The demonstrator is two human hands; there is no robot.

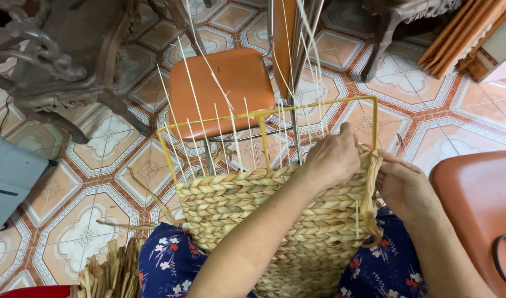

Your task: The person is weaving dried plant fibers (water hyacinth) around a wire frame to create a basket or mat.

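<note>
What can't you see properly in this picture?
- Left hand fingertips: bent over the basket edge, hidden behind the weave.
- Right hand fingers: tucked behind the basket's corner and a strand, so its grip is unclear.
- Basket bottom: cut off by the lower edge and covered by the forearm.
- Scissors: cut off by the right edge.
- Chair legs: hidden under the seat.

patterned tile floor [104,165], orange stool [220,88], carved wooden furniture [60,60], dried straw bundle [112,273]
</note>
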